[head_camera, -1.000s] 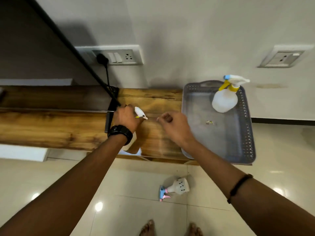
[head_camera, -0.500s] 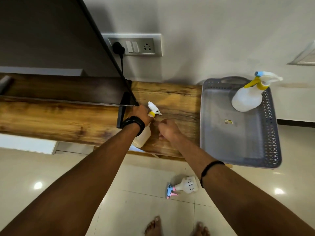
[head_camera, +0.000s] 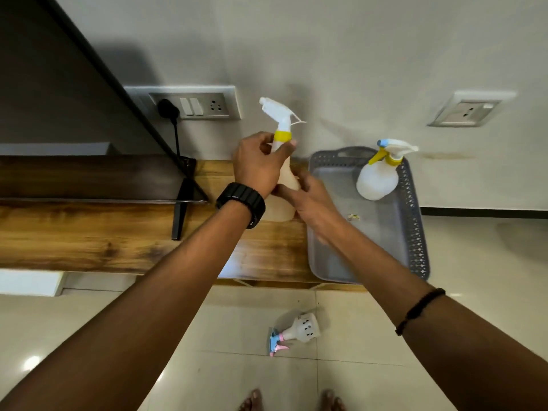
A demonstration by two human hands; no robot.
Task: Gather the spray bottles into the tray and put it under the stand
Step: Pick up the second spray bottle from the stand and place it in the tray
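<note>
Head view. Left hand (head_camera: 257, 164) pinches the neck of a yellow-collared spray bottle (head_camera: 282, 170), fingers closed around the collar. Right hand (head_camera: 311, 200) cups the body low down; its finger spread is hidden. The bottle is held above the wooden stand (head_camera: 118, 232), just left of the grey tray (head_camera: 415, 232).

Risk: a neck-only grip may let the bottle swing and clip the tray rim or the bottle (head_camera: 378, 176) already inside.

Long axis near upright, nozzle up, pointing left. A third bottle (head_camera: 296, 333) lies on the floor.
</note>
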